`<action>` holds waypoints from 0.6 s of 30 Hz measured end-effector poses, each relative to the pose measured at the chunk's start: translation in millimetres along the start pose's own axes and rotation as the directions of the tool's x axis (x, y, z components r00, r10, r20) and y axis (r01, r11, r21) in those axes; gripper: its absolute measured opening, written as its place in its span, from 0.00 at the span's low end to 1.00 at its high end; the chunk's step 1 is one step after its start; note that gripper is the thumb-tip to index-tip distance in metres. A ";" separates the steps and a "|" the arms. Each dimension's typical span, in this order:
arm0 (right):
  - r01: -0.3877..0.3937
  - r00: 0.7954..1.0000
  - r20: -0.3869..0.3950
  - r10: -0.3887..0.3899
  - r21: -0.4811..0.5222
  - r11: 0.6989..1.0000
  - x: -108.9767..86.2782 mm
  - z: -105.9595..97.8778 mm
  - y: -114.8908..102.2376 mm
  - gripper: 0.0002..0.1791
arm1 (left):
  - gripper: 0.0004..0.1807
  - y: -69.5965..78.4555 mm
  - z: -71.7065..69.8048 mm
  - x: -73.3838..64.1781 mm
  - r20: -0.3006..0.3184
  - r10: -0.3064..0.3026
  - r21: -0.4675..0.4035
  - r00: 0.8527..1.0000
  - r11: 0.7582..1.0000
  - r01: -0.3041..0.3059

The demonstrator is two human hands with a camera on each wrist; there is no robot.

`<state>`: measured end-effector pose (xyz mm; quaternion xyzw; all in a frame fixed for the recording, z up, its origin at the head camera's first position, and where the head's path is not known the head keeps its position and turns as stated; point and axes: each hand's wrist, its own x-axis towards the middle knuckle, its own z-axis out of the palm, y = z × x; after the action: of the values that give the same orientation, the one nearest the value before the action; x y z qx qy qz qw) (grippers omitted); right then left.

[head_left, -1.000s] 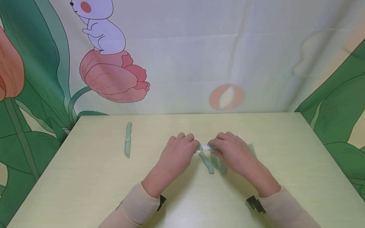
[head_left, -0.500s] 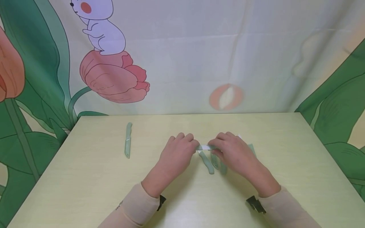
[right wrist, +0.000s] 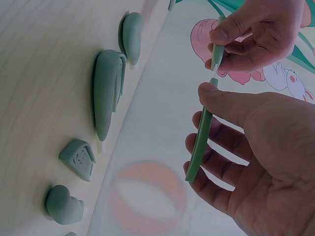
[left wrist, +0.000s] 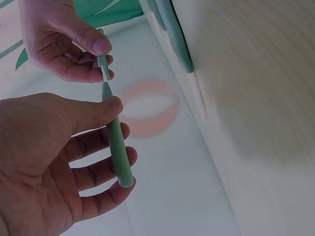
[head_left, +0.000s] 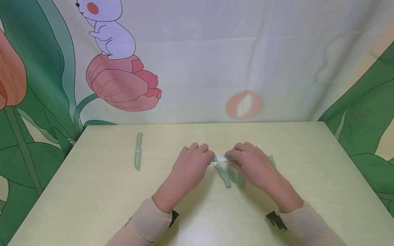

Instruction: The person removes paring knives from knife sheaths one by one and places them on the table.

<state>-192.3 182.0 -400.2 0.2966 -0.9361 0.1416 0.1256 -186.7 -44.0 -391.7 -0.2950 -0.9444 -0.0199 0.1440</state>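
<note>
My left hand [head_left: 192, 165] pinches the pale green handle [left wrist: 118, 152] of a small knife between thumb and fingertips. In my right hand [head_left: 253, 165] is a slim green sheath [right wrist: 200, 142], held lengthwise by thumb and fingers. Between the two hands a short stretch of white blade [head_left: 221, 159] shows, pointing from the handle into the sheath; how deep it sits is hidden. Just below the hands lies another green-handled knife [head_left: 223, 176] on the table. Next to it are a sheath with small holes [head_left: 231, 173] and a further green handle [head_left: 241, 181], partly covered by my right hand.
A sheathed green knife [head_left: 138, 151] lies alone toward the table's left. Behind my right hand a green piece [head_left: 271, 159] pokes out, mostly hidden. The table's [head_left: 107, 205] back edge meets a printed curtain [head_left: 197, 68].
My left hand has shifted very slightly left, and a little more white blade shows between the hands. My right hand and the things on the table look the same.
</note>
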 end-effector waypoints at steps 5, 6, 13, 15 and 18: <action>-0.008 1.000 0.005 0.008 0.002 1.000 0.6 0.1 0.1 0.15 | 0.09 -0.2 -0.1 0.1 -0.001 -0.003 0.001 1.000 1.000 0.003; -0.008 1.000 0.004 0.008 0.002 1.000 0.7 0.1 0.3 0.15 | 0.09 -0.3 -0.2 0.2 0.000 -0.003 0.002 1.000 1.000 0.003; 0.007 1.000 -0.004 -0.007 -0.001 1.000 0.4 -0.5 1.7 0.15 | 0.09 -0.7 -1.1 0.4 0.002 -0.003 0.005 1.000 1.000 0.003; 0.011 1.000 -0.005 -0.011 -0.001 1.000 0.4 -0.8 1.9 0.15 | 0.09 -0.9 -1.3 0.4 0.003 -0.003 0.004 1.000 1.000 0.003; 0.016 1.000 -0.006 -0.016 -0.003 1.000 0.6 -0.8 2.2 0.15 | 0.09 -1.3 -1.5 0.3 0.000 -0.005 0.001 1.000 1.000 0.005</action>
<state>-193.9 183.7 -399.7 0.3033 -0.9335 0.1400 0.1301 -187.3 -45.0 -390.1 -0.2926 -0.9451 -0.0196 0.1441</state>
